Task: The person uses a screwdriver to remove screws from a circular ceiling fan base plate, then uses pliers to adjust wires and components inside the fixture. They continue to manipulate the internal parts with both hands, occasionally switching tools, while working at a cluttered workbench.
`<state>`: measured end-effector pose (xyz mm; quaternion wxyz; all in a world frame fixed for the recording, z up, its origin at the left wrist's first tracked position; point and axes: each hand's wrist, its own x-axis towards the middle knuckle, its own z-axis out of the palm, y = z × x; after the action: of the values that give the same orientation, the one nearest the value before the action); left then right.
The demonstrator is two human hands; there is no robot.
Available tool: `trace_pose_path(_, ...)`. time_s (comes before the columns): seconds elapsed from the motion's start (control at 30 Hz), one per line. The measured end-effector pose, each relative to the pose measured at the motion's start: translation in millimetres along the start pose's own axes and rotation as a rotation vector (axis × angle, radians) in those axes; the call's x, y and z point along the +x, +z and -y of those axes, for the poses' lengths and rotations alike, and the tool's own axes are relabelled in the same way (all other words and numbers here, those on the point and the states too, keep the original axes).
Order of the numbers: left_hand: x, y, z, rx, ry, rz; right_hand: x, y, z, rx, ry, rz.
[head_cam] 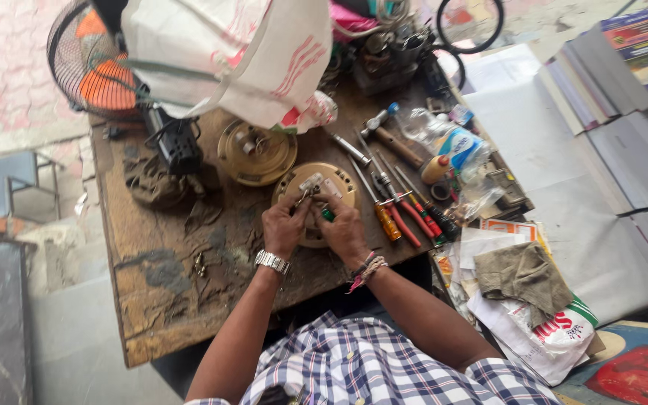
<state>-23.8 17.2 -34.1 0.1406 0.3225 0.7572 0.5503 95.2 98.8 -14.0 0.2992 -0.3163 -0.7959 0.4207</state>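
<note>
A worn wooden workbench (166,300) is seen, with a round tan motor plate (316,196) lying flat near its front edge. Both hands sit right on the plate's near side: the left hand (285,225) is pinched on small pliers (305,196), the right hand (343,229) curled on a green-handled tool (327,214). Screwdrivers (403,214) are laid just right of the plate.

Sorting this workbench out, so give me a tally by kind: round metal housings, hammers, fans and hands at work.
Round metal housings: 2
Hammers: 1
Fans: 1
Hands at work: 2, left hand and right hand
Total: 6
</note>
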Motion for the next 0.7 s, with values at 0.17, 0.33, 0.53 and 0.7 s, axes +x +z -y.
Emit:
trace_pose_path(0.17,4.8,-3.2,-7.0,-0.211,-0.117,0.085,3.5,-2.4,3.2,0.039,0.059,0.029)
trace_pose_path(0.33,5.6,-7.0,-8.1,-0.159,-0.107,0.181,2.8,-5.1,-2.7,0.137,-0.016,0.07)
trace_pose_path(0.53,5.5,-20.5,-11.1,0.206,0.188,0.245,9.8,-13.8,-9.5,0.125,0.107,0.095)
trace_pose_path(0.7,6.0,-28.2,-11.5,0.207,0.213,0.285,9.7,-24.7,-7.3,0.059,0.142,0.19)
